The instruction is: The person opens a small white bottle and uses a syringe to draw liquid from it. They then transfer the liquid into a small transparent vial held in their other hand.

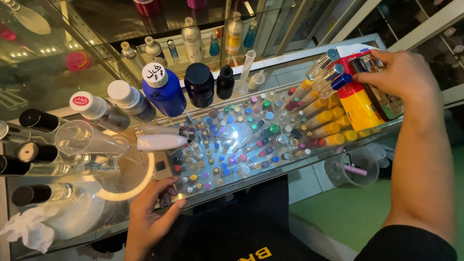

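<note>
My right hand [397,76] rests at the far right end of a glass counter, fingers closed over a flat box with a picture on it [382,94], next to a red and yellow pack [358,99]. My left hand [153,205] lies on the near edge of the glass counter [270,171], fingers spread, thumb touching the rim, holding nothing. Between the hands, under the glass, stand several small vials with coloured caps [241,140]. A row of yellow-capped roll-on bottles [324,118] lies by the right hand.
Behind the vials stand a blue bottle with a white cap [164,89], a dark blue jar [199,83], a small black bottle [225,81] and a measuring cylinder [245,67]. Left: glass funnel [79,137], white device [162,141], dark-capped bottles [36,121], crumpled tissue [29,227]. A plastic beaker [355,169] sits below.
</note>
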